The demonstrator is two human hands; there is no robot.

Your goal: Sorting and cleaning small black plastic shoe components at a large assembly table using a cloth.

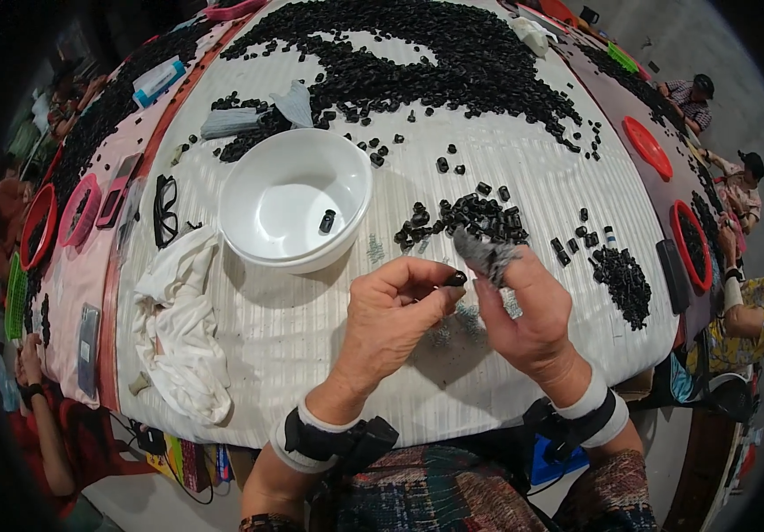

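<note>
My left hand point(391, 310) pinches a small black plastic cylinder part point(456, 278) between thumb and forefinger, closed tight on it, just above the white quilted table cover point(311, 328). My right hand point(524, 306) sits touching-close beside it; its forefinger wears a grey cloth fingertip wrap point(485, 253) and points toward the held part. Whether the right fingers actually grip anything I cannot tell; they look loosely curled.

Just beyond my hands: a small heap of loose black plastic parts point(475, 217). To its left, a round white plastic bowl point(296, 210) with one black part lying inside point(327, 222). A few tiny metal springs point(453, 324) lie on the cloth under and between my hands.

Left of the bowl: black-framed spectacles point(165, 208) and a crumpled white cloth point(178, 328). Far side of table: a very large spread of black parts point(435, 53). Right, a second smaller black pile point(626, 284). Other people sit at the table's edges with red round trays point(648, 146).
</note>
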